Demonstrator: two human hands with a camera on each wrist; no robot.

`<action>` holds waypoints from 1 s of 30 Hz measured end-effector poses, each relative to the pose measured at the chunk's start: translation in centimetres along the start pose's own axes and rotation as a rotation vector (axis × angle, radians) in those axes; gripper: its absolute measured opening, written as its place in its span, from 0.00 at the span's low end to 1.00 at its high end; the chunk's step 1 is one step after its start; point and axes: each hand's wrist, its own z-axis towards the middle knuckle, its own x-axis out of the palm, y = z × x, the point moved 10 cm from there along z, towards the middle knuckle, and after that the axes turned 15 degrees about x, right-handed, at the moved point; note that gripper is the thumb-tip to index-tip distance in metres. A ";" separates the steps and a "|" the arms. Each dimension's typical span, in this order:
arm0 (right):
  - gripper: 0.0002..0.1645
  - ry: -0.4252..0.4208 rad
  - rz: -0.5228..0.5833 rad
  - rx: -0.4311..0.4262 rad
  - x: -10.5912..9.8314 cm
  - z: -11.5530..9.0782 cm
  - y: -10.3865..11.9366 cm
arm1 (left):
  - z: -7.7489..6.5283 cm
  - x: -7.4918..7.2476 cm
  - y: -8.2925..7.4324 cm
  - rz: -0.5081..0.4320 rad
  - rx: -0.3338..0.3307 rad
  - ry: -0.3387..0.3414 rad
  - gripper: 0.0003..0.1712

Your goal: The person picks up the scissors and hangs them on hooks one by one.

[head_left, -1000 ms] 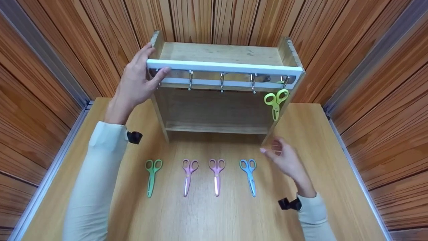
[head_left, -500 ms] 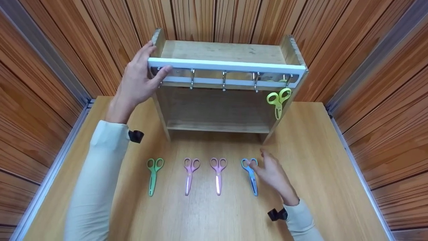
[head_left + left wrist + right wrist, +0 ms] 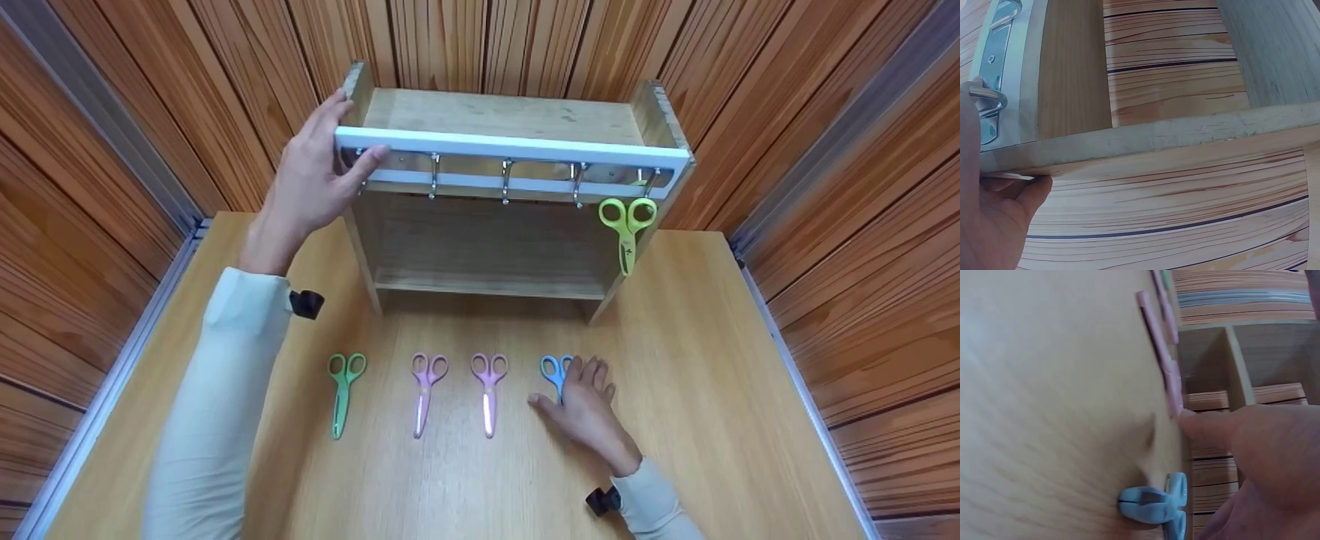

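At the left end of a small wooden shelf [image 3: 487, 289], my left hand [image 3: 304, 184] grips the side, thumb over the front of the pale-blue hook rail [image 3: 525, 146]. The left wrist view shows its fingers [image 3: 1039, 194] against the outer face of the side panel. My right hand [image 3: 592, 412] is spread above the blue scissors [image 3: 553, 368] on the table, hiding their lower part. In the right wrist view the blue scissors [image 3: 1151, 509] lie below the thumb, and nothing is held. Yellow-green scissors [image 3: 628, 229] hang from the rightmost hook.
Left of the blue scissors lie two pink pairs of scissors, one nearer [image 3: 489, 382] and one farther left [image 3: 425, 382], then green scissors [image 3: 343, 386]. Several metal hooks [image 3: 506, 181] line the rail. Wood-patterned walls [image 3: 517, 45] surround the table [image 3: 450, 487].
My right hand has moved from beside the shelf's lower right corner down and left over the blue scissors, its fingers spreading. The hanging yellow-green scissors have swung slightly. My left hand keeps its place.
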 end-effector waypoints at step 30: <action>0.34 -0.364 -0.301 -0.230 -2.2 -0.2 2.4 | -0.1 0.1 0.1 -0.014 -0.027 0.005 0.46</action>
